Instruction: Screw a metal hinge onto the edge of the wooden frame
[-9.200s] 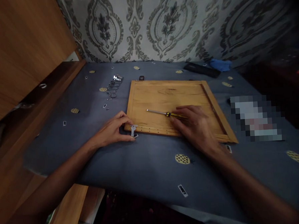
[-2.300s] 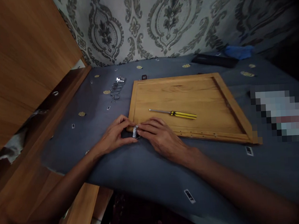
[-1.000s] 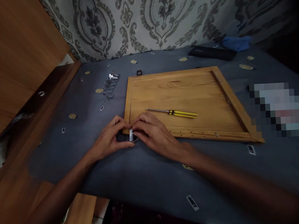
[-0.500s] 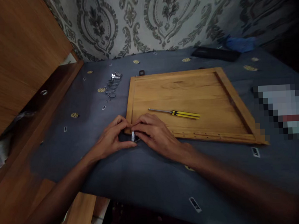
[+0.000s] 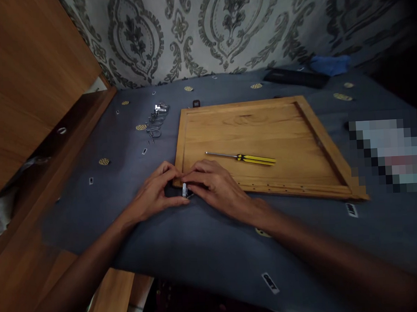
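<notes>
Left hand (image 5: 154, 192) half-curls round a metal fitting (image 5: 184, 190), right hand (image 5: 219, 188) pinches its top — screwdriver (image 5: 256, 159) on wooden panel (image 5: 249, 130), hardware (image 5: 162, 108) beyond.

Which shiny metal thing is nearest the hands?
The silvery piece between the left hand and right hand; the other metal pieces lie together, farther away.

Smooth wooden panel (image 5: 256, 131), metal bracket (image 5: 184, 190)

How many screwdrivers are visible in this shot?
1. The yellow-and-black screwdriver lies on the wooden panel, beyond the right hand, with its tip pointing left. Any under the panel or in the pixelated patch would be hidden.
</notes>
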### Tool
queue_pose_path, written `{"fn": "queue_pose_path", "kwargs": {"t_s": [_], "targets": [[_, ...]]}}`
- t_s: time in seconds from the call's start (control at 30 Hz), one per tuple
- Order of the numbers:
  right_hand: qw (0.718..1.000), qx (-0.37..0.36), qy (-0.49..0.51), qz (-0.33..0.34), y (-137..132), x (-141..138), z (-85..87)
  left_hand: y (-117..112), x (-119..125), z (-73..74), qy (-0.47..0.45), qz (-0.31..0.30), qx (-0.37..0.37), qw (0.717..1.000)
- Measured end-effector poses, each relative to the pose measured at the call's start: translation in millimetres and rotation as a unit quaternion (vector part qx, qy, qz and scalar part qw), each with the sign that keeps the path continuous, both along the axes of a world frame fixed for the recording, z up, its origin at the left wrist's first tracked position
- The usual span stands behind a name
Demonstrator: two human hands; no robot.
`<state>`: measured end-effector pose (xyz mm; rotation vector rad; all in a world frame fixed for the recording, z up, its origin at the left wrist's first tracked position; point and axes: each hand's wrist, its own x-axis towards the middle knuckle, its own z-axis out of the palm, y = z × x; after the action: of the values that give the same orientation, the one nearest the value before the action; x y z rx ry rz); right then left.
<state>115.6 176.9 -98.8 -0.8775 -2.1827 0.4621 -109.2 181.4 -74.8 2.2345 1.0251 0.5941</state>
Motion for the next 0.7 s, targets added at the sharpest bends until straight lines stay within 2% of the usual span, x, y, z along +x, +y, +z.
{"fn": "queue_pose_path", "kwargs": {"t_s": [0.33, 0.47, 0.57, 0.63, 0.7], "targets": [[1.0, -0.013, 0.006, 0.003, 0, 2, 1.5, 2, -2, -3.4, -0.007, -0.005, 0.014, 1.0], [0.997, -0.02, 0.069, 0.008, -1, 4, 3.7, 2, -2, -3.0, -0.014, -0.006, 0.008, 1.0], [0.992, 0.011, 0.123, 0.006, -12, 6, 18.4, 2, -1, -2.6, -0.023, -0.008, 0.007, 1.0], [0.989, 0.03, 0.143, 0.01, -28, 6, 37.2, 2, -2, -2.8, -0.03, -0.007, -0.001, 1.0], [0.987, 0.034, 0.148, 0.049, -50, 4, 59.1, 2, -2, -3.7, -0.036, 0.0, -0.012, 0.999]]}}
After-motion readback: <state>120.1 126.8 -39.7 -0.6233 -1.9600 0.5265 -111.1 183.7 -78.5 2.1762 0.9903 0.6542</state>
